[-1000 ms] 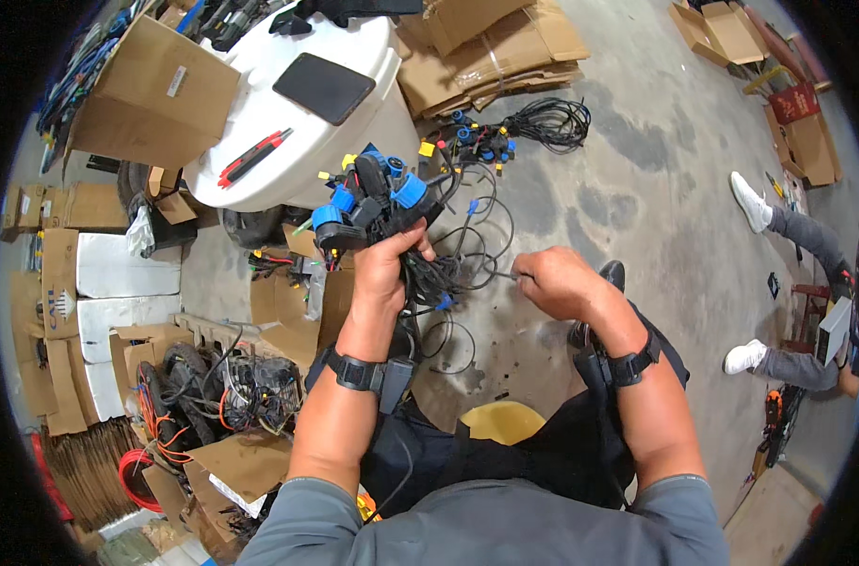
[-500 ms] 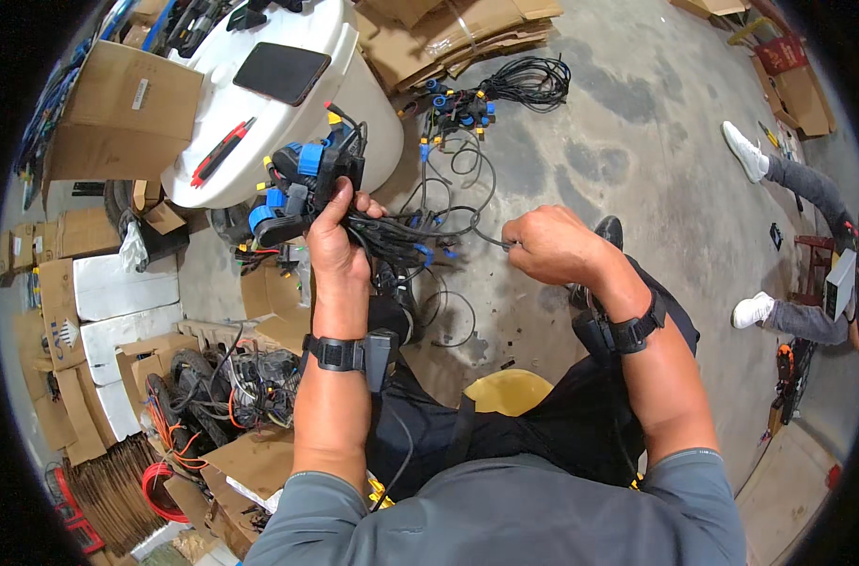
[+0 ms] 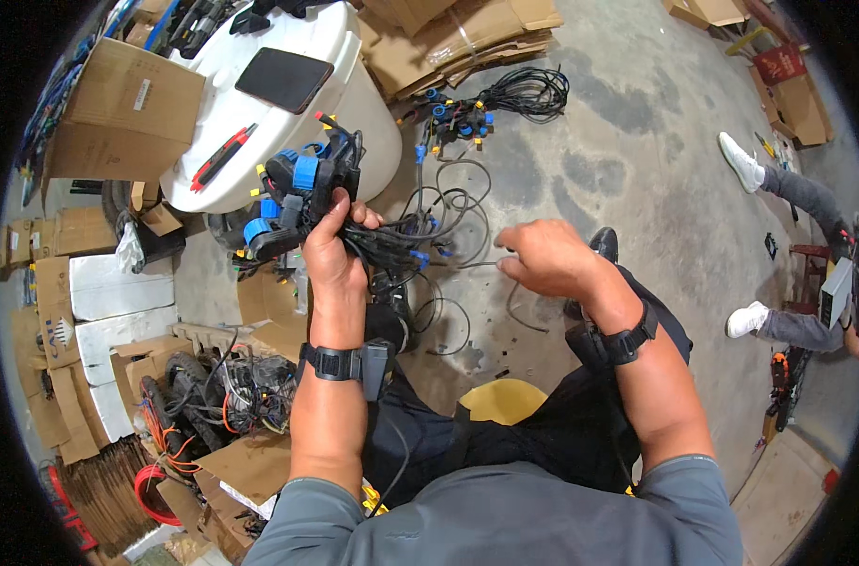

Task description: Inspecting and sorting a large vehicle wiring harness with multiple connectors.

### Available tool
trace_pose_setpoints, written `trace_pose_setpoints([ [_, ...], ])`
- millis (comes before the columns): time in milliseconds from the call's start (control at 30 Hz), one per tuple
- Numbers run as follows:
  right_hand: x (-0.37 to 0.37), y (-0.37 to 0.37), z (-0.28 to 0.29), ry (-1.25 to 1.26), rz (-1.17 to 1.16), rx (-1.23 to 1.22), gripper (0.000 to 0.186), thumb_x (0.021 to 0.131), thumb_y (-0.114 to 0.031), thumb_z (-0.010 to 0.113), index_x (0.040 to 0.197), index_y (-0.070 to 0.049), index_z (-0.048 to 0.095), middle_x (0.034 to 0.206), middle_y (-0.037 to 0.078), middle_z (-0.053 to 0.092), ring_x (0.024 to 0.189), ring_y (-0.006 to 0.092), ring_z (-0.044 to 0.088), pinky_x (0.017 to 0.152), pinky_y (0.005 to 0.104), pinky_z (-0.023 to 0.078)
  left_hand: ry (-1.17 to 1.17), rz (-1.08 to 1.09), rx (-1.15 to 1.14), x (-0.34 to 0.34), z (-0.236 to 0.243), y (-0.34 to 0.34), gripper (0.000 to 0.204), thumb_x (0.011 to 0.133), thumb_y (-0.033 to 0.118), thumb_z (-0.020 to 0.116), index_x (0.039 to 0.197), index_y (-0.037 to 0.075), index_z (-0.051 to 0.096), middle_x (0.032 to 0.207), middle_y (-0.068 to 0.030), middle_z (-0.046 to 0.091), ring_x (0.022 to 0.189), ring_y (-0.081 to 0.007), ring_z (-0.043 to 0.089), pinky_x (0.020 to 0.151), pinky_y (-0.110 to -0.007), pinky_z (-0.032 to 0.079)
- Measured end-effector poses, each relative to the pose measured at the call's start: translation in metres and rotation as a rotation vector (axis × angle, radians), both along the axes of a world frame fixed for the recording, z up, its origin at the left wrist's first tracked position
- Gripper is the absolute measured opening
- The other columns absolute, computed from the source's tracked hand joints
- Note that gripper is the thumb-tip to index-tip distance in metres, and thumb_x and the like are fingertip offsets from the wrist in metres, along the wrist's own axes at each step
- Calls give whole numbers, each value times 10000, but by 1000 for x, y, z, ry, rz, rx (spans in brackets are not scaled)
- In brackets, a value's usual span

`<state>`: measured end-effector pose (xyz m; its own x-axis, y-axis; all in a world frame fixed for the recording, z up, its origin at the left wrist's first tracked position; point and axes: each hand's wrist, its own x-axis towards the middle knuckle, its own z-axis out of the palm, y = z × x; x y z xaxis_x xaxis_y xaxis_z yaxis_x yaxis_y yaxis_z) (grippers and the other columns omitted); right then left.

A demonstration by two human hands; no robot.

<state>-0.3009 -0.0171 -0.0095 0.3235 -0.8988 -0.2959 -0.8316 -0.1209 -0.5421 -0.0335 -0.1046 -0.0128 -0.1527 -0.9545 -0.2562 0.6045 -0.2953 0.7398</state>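
My left hand (image 3: 333, 247) grips a thick bundle of black cables with blue and black connectors (image 3: 293, 193), held up in front of a white drum. Loose black wires (image 3: 444, 231) trail from the bundle down to the concrete floor. My right hand (image 3: 543, 257) pinches one thin black wire (image 3: 477, 265) pulled sideways out of the bundle. Both wrists carry black straps.
A white drum (image 3: 260, 123) carries a black phone (image 3: 284, 79) and a red-handled tool (image 3: 220, 156). Another cable bunch (image 3: 491, 104) lies on the floor by flattened cardboard (image 3: 448, 38). Boxes and wire tangles (image 3: 231, 391) crowd my left. A seated person's legs (image 3: 778, 189) are at right.
My left hand has lifted the connector bundle higher and leftward toward the drum. My right hand has drawn its thin wire further right, away from the bundle.
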Motion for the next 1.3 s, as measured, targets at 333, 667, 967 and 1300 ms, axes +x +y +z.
trace_pose_setpoints([
  [333, -13, -12, -5, -79, -228, -229, 238, 846, -208, 612, 971, -8, 581, 858, 252, 649, 859, 450, 613, 751, 529, 481, 21, -257, -138, -14, 8, 14, 205, 850, 250, 653, 811, 60, 587, 675, -40, 476, 644, -210, 502, 715, -382, 423],
  [667, -21, -29, 4, -178, -428, -178, 419, 889, -350, 613, 1057, 31, 572, 861, 256, 657, 839, 418, 632, 749, 473, 491, 100, -488, -261, -18, 14, 32, 408, 803, 318, 743, 997, -9, 595, 641, -50, 496, 563, -212, 510, 656, -410, 430],
  [967, 2, -28, 1, -577, -515, -197, 351, 831, -197, 682, 1026, 35, 506, 799, 187, 663, 769, 314, 648, 693, 419, 494, 166, -592, -198, -22, 16, 39, 489, 795, 362, 753, 1059, 5, 548, 635, -7, 482, 570, -169, 512, 638, -346, 427],
  [1300, 6, -22, -9, -333, -213, -154, 246, 795, -119, 631, 996, -27, 523, 779, 205, 626, 785, 421, 611, 669, 476, 471, 107, -547, -174, -28, 19, 44, 507, 778, 357, 761, 1046, -12, 539, 628, -1, 473, 560, -166, 505, 639, -352, 435],
])
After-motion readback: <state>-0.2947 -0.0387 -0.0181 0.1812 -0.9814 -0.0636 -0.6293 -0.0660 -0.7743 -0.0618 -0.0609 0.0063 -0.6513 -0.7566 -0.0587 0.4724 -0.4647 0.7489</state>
